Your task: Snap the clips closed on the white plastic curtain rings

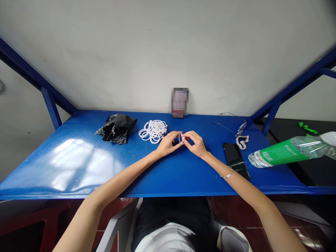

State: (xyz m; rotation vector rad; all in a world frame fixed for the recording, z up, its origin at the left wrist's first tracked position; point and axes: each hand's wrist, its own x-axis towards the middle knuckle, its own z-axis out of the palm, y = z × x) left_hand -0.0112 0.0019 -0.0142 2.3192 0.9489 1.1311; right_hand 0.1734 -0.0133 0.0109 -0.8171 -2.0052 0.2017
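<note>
Both my hands meet over the blue table, holding one small white ring between them. My left hand is closed in a pinch on the ring's left side. From the other side my right hand grips it between thumb and fingertips. The fingers cover part of the ring, so its full shape is hidden. Just left of my left hand lies a heap of similar white rings, piled loosely on the table.
Left of the heap is a crumpled black plastic bag. A blurred upright object leans on the wall. On the right are a phone, eyeglasses, a white looped item and a green-labelled bottle.
</note>
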